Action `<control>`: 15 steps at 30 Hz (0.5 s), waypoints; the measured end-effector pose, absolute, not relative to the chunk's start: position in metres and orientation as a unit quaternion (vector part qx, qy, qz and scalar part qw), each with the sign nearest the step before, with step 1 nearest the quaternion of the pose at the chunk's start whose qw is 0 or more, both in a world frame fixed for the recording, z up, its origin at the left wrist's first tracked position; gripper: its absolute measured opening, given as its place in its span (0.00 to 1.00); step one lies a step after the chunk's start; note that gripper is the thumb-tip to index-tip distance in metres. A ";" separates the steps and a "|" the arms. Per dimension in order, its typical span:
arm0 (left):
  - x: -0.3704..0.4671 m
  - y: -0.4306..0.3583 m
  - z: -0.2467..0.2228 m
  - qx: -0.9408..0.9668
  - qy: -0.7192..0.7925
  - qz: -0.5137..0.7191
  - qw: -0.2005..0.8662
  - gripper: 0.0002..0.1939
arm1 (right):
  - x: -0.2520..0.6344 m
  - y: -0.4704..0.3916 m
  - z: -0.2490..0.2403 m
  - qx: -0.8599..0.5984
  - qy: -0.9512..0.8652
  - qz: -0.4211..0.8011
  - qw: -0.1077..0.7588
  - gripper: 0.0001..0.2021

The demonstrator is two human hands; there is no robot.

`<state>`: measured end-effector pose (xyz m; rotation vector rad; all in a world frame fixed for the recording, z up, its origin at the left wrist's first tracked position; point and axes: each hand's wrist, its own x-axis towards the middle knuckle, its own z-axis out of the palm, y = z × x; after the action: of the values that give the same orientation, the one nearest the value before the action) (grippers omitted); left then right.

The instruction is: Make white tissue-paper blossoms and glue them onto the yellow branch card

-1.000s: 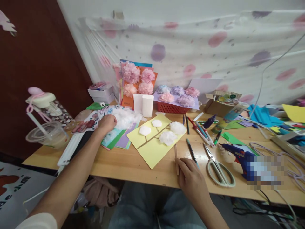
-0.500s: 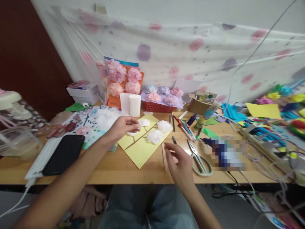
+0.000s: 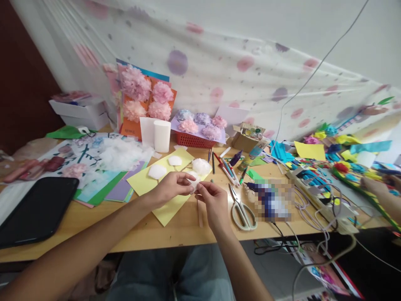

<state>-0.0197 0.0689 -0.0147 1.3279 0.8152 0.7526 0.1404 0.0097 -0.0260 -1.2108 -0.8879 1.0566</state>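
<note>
My left hand (image 3: 173,187) and my right hand (image 3: 214,202) meet over the yellow card (image 3: 169,213), both pinching a small white piece (image 3: 194,184) between the fingertips. Whether it is paper or cotton I cannot tell. On the card are two smooth white pads, one nearer pad (image 3: 157,172) and one farther pad (image 3: 175,160), toward its left and upper side. A ruffled white puff (image 3: 201,167) sits at its right; another beside it is mostly hidden by my fingers. A thin wooden strip (image 3: 200,213) lies under my right hand.
Scissors (image 3: 242,212) and a partly blurred blue glue gun (image 3: 266,198) lie right of my hands, with pens (image 3: 230,171) behind. White fluff (image 3: 123,154) and a phone (image 3: 39,209) are at left. Cables surround a power strip (image 3: 326,205). Another person's hand (image 3: 374,184) works at far right.
My hands have come together, and a small white piece is now pinched between them. The view has turned to the right, bringing another person's hands into sight.
</note>
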 end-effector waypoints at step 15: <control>-0.019 0.059 -0.005 0.540 0.378 0.299 0.690 0.15 | 0.142 0.000 -0.026 -0.514 -0.413 0.459 0.595 0.17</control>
<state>-0.0190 0.0591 -0.0053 1.2083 0.8447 0.6682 0.1424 0.0000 -0.0257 -1.1940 -0.9600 1.0661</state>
